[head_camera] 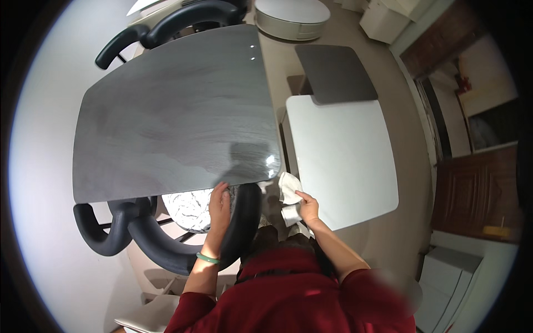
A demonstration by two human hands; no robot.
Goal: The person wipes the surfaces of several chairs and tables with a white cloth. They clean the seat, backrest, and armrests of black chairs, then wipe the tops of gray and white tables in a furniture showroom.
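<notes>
My left hand [220, 204], below a green bangle on the wrist, is at the near edge of a dark grey dining table [179, 108]. Its fingertips reach the tabletop's edge, and nothing shows in its grasp. A white cloth [290, 187] is pinched in my right hand [309, 209] and hangs beside a white tabletop [345, 154]. Below that cloth is a second white fold [291, 214]; I cannot tell whether it belongs to the same cloth. Streaks, which look wet, and bright reflections cover the grey tabletop.
A black-backed chair [246, 224] with a black-and-white patterned seat stands against the near table edge, another dark chair [120, 224] left of it. More black chair backs [191, 18] line the far side. A dark grey top [339, 75] adjoins the white one. Behind stands a round low table [292, 21].
</notes>
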